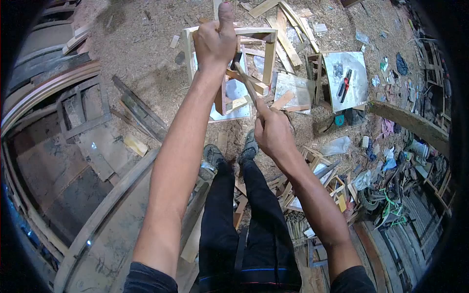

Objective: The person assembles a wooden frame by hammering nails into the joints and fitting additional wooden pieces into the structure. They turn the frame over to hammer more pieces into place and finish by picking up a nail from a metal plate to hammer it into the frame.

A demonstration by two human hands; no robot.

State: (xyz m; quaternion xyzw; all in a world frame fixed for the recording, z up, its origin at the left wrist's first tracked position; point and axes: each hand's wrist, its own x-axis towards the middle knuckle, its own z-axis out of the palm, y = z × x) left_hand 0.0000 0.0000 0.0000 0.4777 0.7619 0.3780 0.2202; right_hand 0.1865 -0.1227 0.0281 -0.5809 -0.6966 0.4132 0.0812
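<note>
1. Left hand (215, 41) – fingers curled in at the top rail of the wooden frame, thumb extended; whether it also pinches something small cannot be told.
2. Right hand (274, 129) – closed around the lower end of a hammer handle, arm reaching forward.
3. Hammer (248, 83), 1 piece: pale wooden handle, dark head; the head lies within the outline of the frame, just beside the left hand (contact with the wood cannot be made out).
4. Wooden frame (269, 63), 1 piece: pale timber, rails and legs joined, located ahead of the person's feet and partly hidden by the left hand and forearm.
5. Shoes, 2, dark: left shoe (213, 155) and right shoe (250, 145), on the ground near the frame.
6. Stool (359, 61), white-topped, to the right of the frame and apart from it; on its top, 1 red-and-black tool (345, 87).
7. Wood strips (288, 44), several, pale, lying beyond and to the right of the frame.
8. Beam (410, 124), 1, weathered, at the right.
9. Ground (146, 44), brown, littered with shavings and scraps.
</note>
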